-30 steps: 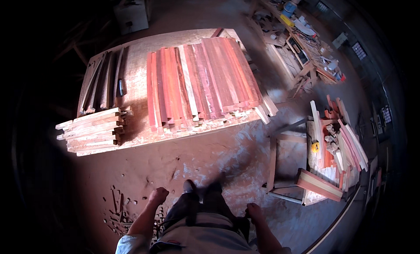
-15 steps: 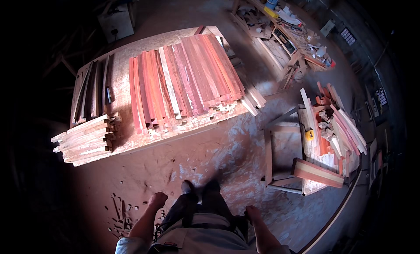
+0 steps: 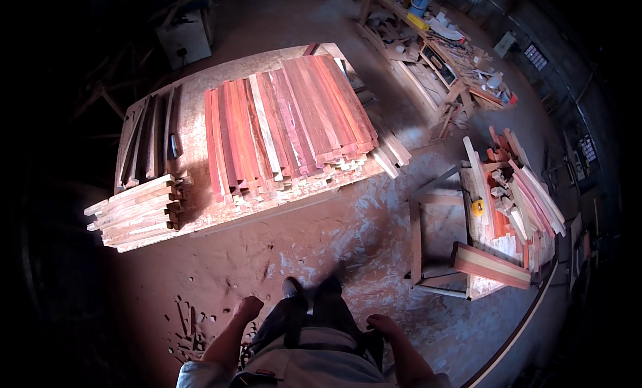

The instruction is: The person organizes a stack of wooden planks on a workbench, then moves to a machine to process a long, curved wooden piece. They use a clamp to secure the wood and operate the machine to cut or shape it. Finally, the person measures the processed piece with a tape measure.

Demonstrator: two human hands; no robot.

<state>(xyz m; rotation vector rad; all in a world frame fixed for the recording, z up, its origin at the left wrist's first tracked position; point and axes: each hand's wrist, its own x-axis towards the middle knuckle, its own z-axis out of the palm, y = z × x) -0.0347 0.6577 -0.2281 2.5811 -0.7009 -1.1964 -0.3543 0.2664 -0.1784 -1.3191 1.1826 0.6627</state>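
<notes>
My left hand (image 3: 249,308) hangs beside my left thigh, its fingers curled into a loose fist with nothing visible in it. On the other side my right hand (image 3: 382,323) is held near my hip, also curled and seemingly holding nothing. Both are well apart from the worktable (image 3: 234,225) in front of me. Reddish wooden strips (image 3: 301,114) lie side by side across that table, with a few pale ones among them. A stack of pale wooden pieces (image 3: 134,214) sits at its near left corner, with dark strips (image 3: 148,137) behind.
To the right, a wooden frame stand (image 3: 416,241) bears a heap of loose strips (image 3: 515,194), a yellow tape measure (image 3: 477,207) and a striped board (image 3: 491,266). A cluttered bench (image 3: 448,54) stands far right. Wood offcuts (image 3: 190,324) litter the floor at left.
The surroundings have shifted slightly right and down in the view. My right hand has come a little inward; both hands stay curled. The wood lies as before.
</notes>
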